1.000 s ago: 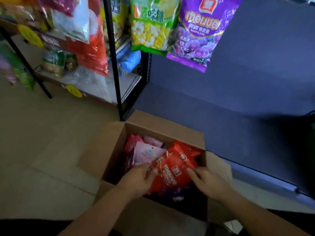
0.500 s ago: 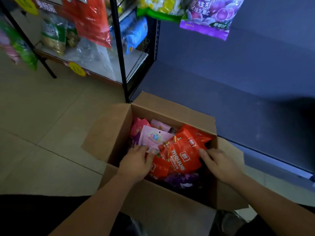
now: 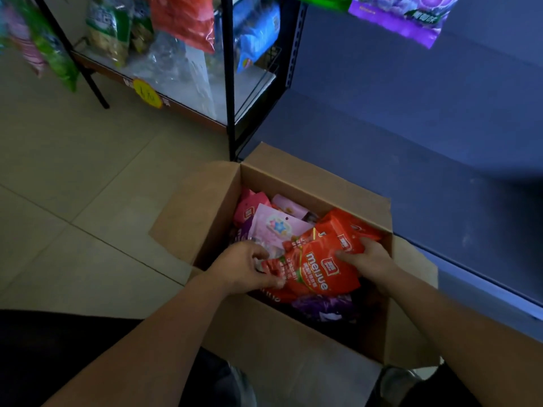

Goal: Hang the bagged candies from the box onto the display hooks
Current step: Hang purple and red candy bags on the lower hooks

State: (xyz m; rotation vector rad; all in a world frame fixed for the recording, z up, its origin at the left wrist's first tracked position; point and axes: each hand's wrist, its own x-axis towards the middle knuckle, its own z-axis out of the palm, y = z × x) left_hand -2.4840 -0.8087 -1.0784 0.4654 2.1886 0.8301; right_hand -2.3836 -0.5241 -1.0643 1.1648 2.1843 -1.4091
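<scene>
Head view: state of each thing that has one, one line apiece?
cardboard box, open, on the floor
red candy bag, in the box, on top
left hand, pinching the red bag's left edge
right hand, gripping its right side
pink bag, lying in the box, partly under the red one
hanging purple bag, up on display, hook out of view

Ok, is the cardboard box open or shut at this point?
Open: the cardboard box has its flaps folded outward, candy bags show inside, and the left hand and right hand hold a red bag in it.
</scene>
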